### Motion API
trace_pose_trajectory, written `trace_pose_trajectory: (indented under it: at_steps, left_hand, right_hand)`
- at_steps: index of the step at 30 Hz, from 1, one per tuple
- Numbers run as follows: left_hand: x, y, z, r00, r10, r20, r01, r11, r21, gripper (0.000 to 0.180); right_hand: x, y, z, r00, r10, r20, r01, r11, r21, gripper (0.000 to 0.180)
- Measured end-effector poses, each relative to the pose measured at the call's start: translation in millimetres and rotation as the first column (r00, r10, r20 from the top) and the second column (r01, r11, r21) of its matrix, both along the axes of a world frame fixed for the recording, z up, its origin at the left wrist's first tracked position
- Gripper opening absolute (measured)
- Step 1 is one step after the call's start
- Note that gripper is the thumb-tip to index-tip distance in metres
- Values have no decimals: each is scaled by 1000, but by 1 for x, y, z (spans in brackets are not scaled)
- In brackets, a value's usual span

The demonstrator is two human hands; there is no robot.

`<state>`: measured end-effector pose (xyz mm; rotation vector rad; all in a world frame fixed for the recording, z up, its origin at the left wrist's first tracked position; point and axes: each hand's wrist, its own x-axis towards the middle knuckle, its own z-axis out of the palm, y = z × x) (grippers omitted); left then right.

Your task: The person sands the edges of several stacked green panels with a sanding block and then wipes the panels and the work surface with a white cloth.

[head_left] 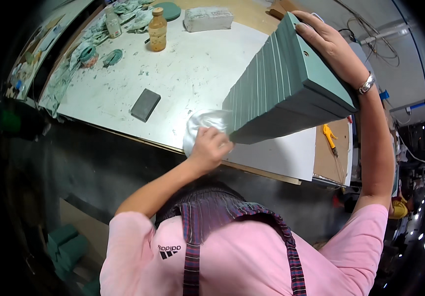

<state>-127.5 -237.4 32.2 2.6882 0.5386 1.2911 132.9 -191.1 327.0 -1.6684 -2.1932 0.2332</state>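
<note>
A tall stack of grey-green boards [266,84] stands on the white tabletop, many thin edges showing along its side. My right hand [328,47] lies flat over the top of the stack, its fingers stretched across the uppermost board, near a small hole with a brownish rim. Down by the foot of the stack, my left hand [211,148] is closed on a crumpled white cloth [202,121] that spreads over the table. The left fingertips are slightly blurred, close to the stack's lower edge.
A dark grey block [146,104] lies left of the cloth. Farther back are a bottle of amber liquid [158,30], a pale brick-shaped block [208,19] and green-stained rags [69,69]. A yellow air gun [329,137] rests on brown board at right.
</note>
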Motion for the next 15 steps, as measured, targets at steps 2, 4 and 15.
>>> trace_pose_trajectory:
  at_steps: [2, 4, 15]
  left_hand:
    - [9, -8, 55, 977, -114, 177, 118, 993, -10, 22]
    - [29, -17, 130, 906, -188, 379, 120, 973, 198, 27]
    - [29, 11, -26, 621, -483, -617, 588, 808, -41, 19]
  right_hand:
    - [9, -3, -1, 999, -13, 35, 13, 1000, 10, 56]
    - [-26, -8, 15, 995, -87, -54, 83, 995, -64, 54]
    - [-23, -7, 16, 991, -46, 125, 44, 999, 20, 52]
